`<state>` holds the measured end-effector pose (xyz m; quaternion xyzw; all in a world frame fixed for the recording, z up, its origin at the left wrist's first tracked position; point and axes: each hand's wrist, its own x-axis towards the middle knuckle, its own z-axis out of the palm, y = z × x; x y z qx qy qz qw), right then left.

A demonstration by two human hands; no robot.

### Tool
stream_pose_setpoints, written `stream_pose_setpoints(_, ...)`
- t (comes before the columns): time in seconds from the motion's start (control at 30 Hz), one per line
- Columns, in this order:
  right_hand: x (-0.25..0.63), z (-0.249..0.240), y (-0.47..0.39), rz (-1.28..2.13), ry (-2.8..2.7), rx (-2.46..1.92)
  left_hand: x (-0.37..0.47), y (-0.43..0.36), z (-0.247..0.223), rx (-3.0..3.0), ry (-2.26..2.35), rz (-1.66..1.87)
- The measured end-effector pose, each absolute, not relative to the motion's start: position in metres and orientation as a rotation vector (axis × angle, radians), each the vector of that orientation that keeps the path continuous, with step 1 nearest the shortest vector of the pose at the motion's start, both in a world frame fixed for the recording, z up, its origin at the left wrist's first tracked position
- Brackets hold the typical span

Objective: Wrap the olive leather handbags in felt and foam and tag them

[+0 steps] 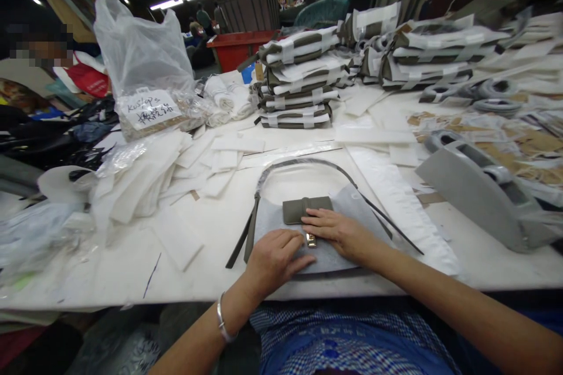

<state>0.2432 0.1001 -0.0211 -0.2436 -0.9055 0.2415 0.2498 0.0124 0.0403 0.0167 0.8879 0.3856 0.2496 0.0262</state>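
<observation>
Handbag [270,217] with a pale grey front lies flat on the white surface [132,281], right in front of the seated person, near the close edge. Its dark strap [303,162] arches away on the far side, and its ends run down past both sides of the bag. An olive flap piece [294,212] sits across the upper middle, with a gold clasp [311,240] just below it.

From where I stand, the right hand [336,233] is spread flat, fingers side by side, their tips resting on the flap piece beside the clasp. The left hand [275,255], below a silver bracelet [224,317], rests palm down on the grey front with its thumb held apart from the fingers; I see nothing gripped in it, and its fingertips are just beside the clasp.

To the right stands a grey tape dispenser [479,193]. White foam sheets [145,179] are heaped to the left, before a clear plastic bag [141,53] with a handwritten label [151,109]. Beyond the strap rises a stack of wrapped bags [301,79].
</observation>
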Motion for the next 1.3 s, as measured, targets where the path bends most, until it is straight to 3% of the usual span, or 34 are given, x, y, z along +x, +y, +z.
stream_pose_setpoints(0.37,0.242,-0.009,0.097,0.630,-2.457,-0.672,0.016,0.036,0.017,2.749,1.026,0.633)
stream_pose_setpoints(0.63,0.227,0.023,0.112,0.390,-2.768,-0.613,0.015,0.032,0.015,2.675,1.080,0.599)
stream_pose_setpoints(0.93,0.230,0.041,0.115,0.473,-2.797,-0.881,0.016,0.028,0.004,2.743,1.076,0.657)
stream_pose_setpoints(1.1,0.292,0.066,0.192,0.174,-2.497,-1.442,0.014,0.030,-0.005,2.717,1.022,0.736)
stream_pose_setpoints(1.3,0.363,0.058,0.258,-0.144,-2.218,-1.997,0.017,0.033,-0.022,2.710,1.061,0.940)
